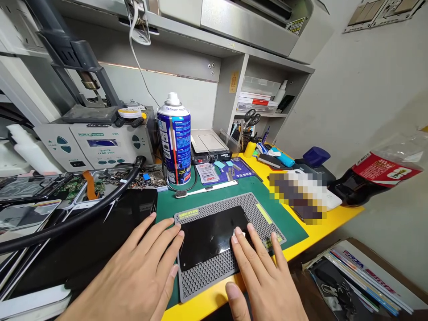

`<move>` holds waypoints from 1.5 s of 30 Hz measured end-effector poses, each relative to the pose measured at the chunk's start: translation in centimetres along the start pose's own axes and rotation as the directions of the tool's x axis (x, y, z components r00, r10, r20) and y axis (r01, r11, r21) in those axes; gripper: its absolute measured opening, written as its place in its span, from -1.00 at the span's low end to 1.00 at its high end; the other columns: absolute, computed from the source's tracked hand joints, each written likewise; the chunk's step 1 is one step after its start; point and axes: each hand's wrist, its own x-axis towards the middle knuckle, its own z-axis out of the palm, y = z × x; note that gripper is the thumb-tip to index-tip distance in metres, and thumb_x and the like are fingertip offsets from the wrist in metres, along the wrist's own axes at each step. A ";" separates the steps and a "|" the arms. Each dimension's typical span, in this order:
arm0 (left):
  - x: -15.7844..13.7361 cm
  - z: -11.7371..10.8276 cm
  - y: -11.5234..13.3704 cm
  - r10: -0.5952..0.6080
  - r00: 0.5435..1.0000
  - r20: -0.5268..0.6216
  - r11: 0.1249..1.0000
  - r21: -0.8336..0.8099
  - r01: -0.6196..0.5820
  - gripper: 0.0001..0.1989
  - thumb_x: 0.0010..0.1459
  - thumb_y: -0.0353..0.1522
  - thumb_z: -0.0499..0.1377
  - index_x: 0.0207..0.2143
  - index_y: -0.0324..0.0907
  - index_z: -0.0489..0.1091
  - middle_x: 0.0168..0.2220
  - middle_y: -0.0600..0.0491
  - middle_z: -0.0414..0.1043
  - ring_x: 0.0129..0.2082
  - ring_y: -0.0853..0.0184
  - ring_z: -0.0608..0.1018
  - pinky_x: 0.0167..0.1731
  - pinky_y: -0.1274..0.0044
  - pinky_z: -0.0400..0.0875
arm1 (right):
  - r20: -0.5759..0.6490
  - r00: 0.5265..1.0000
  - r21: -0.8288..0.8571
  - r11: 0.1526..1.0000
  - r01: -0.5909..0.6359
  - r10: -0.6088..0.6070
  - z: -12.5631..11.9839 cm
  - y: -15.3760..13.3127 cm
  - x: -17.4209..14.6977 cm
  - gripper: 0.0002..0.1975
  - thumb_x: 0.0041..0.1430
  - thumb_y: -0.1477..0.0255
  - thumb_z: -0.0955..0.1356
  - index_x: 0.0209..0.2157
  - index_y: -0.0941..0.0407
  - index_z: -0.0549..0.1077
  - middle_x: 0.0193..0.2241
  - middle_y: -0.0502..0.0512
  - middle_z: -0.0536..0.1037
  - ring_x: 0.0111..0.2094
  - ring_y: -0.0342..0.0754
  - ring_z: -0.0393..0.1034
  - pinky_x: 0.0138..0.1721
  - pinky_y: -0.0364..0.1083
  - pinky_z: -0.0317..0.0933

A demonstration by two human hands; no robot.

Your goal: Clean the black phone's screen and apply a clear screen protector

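A black glass phone screen (214, 234) lies face up on a grey honeycomb-textured mat (207, 276). My left hand (137, 263) is at its left side, fingers stretched out, with fingertips at the screen's left edge; whether they press on it I cannot tell. My right hand (261, 267) rests its fingertips on the right part of the glass, thumb held apart. Beneath those fingertips shows a small white scrap (239, 232), mostly hidden, its kind unclear. Under the grey mat is a green work mat (290, 227).
A blue spray can (174, 140) and a brush (203, 189) stand and lie behind the mat. At left are a soldering station (100, 145), a thick black hose (113, 203) and dark panels. A cola bottle (371, 176) lies tilted at right, beside a blurred-out object (297, 194).
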 end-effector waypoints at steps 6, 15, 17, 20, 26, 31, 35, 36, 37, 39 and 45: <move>0.3 -0.4 0.0 0.002 1.000 0.000 1.000 0.021 -0.002 -0.58 0.37 -0.30 0.01 0.01 -0.38 0.57 0.06 -0.20 0.56 0.16 0.02 0.42 0.35 0.20 -0.03 | 0.000 0.999 0.062 0.997 0.049 -0.049 -0.4 -0.1 0.8 -0.55 0.35 0.27 0.29 0.13 0.25 0.48 0.21 0.12 0.44 0.19 0.19 0.38 0.43 0.17 -0.47; 0.0 -0.6 -0.4 0.032 0.998 0.049 0.999 0.004 -0.032 -0.54 0.38 -0.24 0.00 0.03 -0.35 0.56 0.10 -0.15 0.54 0.16 0.03 0.44 0.37 0.20 -0.13 | 0.179 0.983 0.101 0.993 -0.067 0.048 -2.6 3.4 0.1 -0.49 0.45 0.39 0.18 0.36 0.18 0.18 0.34 0.08 0.25 0.35 0.11 0.14 0.25 0.21 0.24; -0.1 -0.7 -0.4 0.033 0.998 0.058 0.999 0.008 -0.034 -0.55 0.37 -0.24 0.01 0.03 -0.34 0.56 0.10 -0.14 0.54 0.15 0.03 0.45 0.37 0.20 -0.14 | 0.192 0.981 0.129 0.990 -0.062 0.037 -2.7 4.0 0.0 -0.50 0.46 0.39 0.18 0.36 0.14 0.16 0.35 0.06 0.23 0.37 0.06 0.09 0.26 0.18 0.24; 0.0 -0.8 -0.4 0.025 0.998 0.058 1.000 0.008 -0.026 -0.56 0.35 -0.25 0.03 0.04 -0.33 0.55 0.10 -0.15 0.54 0.14 0.04 0.46 0.37 0.21 -0.13 | 0.199 0.979 0.126 0.992 0.009 -0.034 -2.7 4.7 0.0 -0.50 0.43 0.41 0.21 0.35 0.12 0.19 0.35 0.02 0.24 0.41 0.11 0.00 0.31 0.27 0.13; 0.3 -0.9 -0.3 0.053 0.996 0.073 0.999 0.008 -0.054 -0.57 0.34 -0.28 0.01 -0.05 -0.33 0.60 0.06 -0.16 0.56 0.11 0.00 0.47 0.35 0.17 -0.13 | 0.181 0.983 0.040 0.999 0.003 -0.011 -2.0 5.2 -0.4 -0.48 0.39 0.38 0.25 0.32 0.23 0.24 0.33 0.15 0.27 0.41 0.20 -0.02 0.31 0.29 0.07; 0.2 -0.7 -0.4 0.048 0.997 0.067 0.999 0.012 -0.049 -0.57 0.36 -0.28 0.01 -0.02 -0.33 0.59 0.08 -0.16 0.55 0.12 0.01 0.46 0.35 0.16 -0.12 | 0.142 0.989 0.018 0.999 0.032 -0.034 -1.6 4.4 -0.8 -0.46 0.38 0.37 0.25 0.33 0.22 0.22 0.35 0.16 0.23 0.40 0.19 0.01 0.36 0.26 -0.04; 0.0 -0.6 -0.4 0.049 0.997 0.066 0.999 0.005 -0.049 -0.57 0.36 -0.26 0.01 -0.03 -0.33 0.59 0.09 -0.16 0.54 0.13 -0.01 0.45 0.35 0.15 -0.10 | 0.147 0.989 0.076 0.997 0.015 -0.026 -1.7 4.4 -1.1 -0.45 0.40 0.39 0.24 0.36 0.19 0.18 0.36 0.12 0.23 0.39 0.13 0.04 0.38 0.22 -0.03; -0.1 -0.6 -0.4 0.048 0.996 0.068 0.999 0.003 -0.049 -0.57 0.36 -0.26 0.01 -0.02 -0.33 0.58 0.09 -0.16 0.54 0.14 -0.01 0.45 0.35 0.14 -0.10 | 0.154 0.988 0.092 0.996 0.006 -0.020 -1.8 4.6 -1.2 -0.45 0.40 0.39 0.24 0.36 0.17 0.17 0.36 0.11 0.23 0.39 0.11 0.05 0.38 0.21 -0.02; -0.1 -0.6 -0.4 0.048 0.996 0.074 0.999 0.002 -0.048 -0.57 0.36 -0.27 0.01 -0.02 -0.33 0.58 0.09 -0.16 0.54 0.14 -0.01 0.45 0.35 0.14 -0.11 | 0.161 0.987 0.110 0.994 -0.006 -0.012 -1.9 4.7 -1.3 -0.45 0.41 0.39 0.24 0.37 0.15 0.16 0.36 0.09 0.22 0.39 0.10 0.06 0.37 0.21 0.00; -0.2 -0.6 -0.4 0.056 0.996 0.072 0.998 0.002 -0.056 -0.57 0.35 -0.28 0.02 -0.01 -0.35 0.58 0.08 -0.16 0.55 0.12 -0.01 0.46 0.35 0.15 -0.11 | 0.178 0.984 0.152 0.988 -0.033 0.006 -2.0 5.1 -1.6 -0.46 0.42 0.38 0.23 0.38 0.11 0.15 0.36 0.08 0.22 0.39 0.10 0.06 0.34 0.21 0.07; 0.1 -0.7 -0.4 0.052 0.996 0.075 0.999 0.009 -0.053 -0.58 0.35 -0.29 0.00 -0.08 -0.33 0.60 0.07 -0.17 0.55 0.12 -0.02 0.45 0.34 0.13 -0.09 | 0.178 0.983 0.287 0.953 -0.092 0.042 -1.8 5.6 -2.1 -0.45 0.42 0.41 0.25 0.38 0.04 0.14 0.34 0.07 0.27 0.39 0.15 0.04 0.30 0.24 0.16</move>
